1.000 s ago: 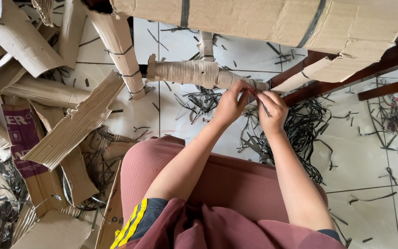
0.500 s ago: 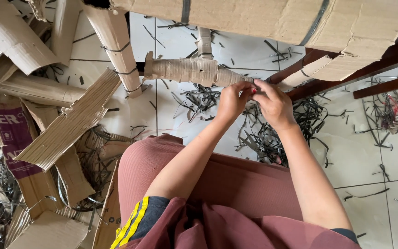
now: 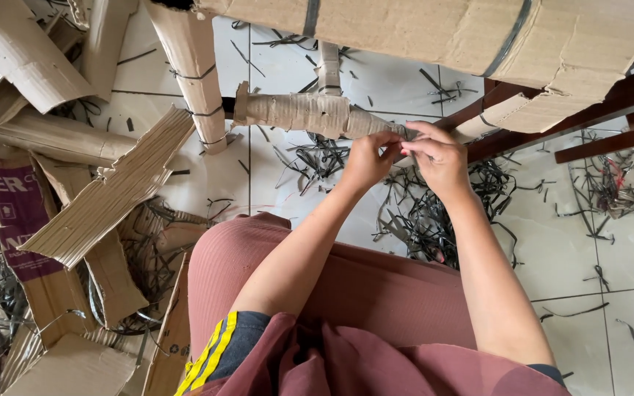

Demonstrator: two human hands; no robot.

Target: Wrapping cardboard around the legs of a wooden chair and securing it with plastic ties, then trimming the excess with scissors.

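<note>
Cardboard is everywhere: a big brown corrugated cardboard bundle [image 3: 434, 33] bound with dark straps spans the far edge, lying over a dark brown wooden frame [image 3: 610, 95] at far right. Flattened brown cardboard pieces [image 3: 111, 198] are heaped on the left over the pale tiled floor [image 3: 625, 323], one of them printed purple. Short black strap offcuts [image 3: 420, 213] litter the tiles under the hands and to the right.

A cardboard-wrapped post [image 3: 196, 73] stands at far left of centre, and from it a rolled tube of brown cardboard [image 3: 302, 114] runs rightwards to the hands. The person sits with pink-clad knees near the camera.

Both hands meet at the tube's right end. The left hand [image 3: 365, 161] has its grip closed, fingertips pinched on the tube end; the right hand [image 3: 442, 158] is likewise closed, pinching there, seemingly on a thin dark strap, though that is too small to be sure.

By my judgement the step in hand is fastening or tightening the wrap at this end. The next move likely calls for steady tension from one hand while the other works the strap snug.
</note>
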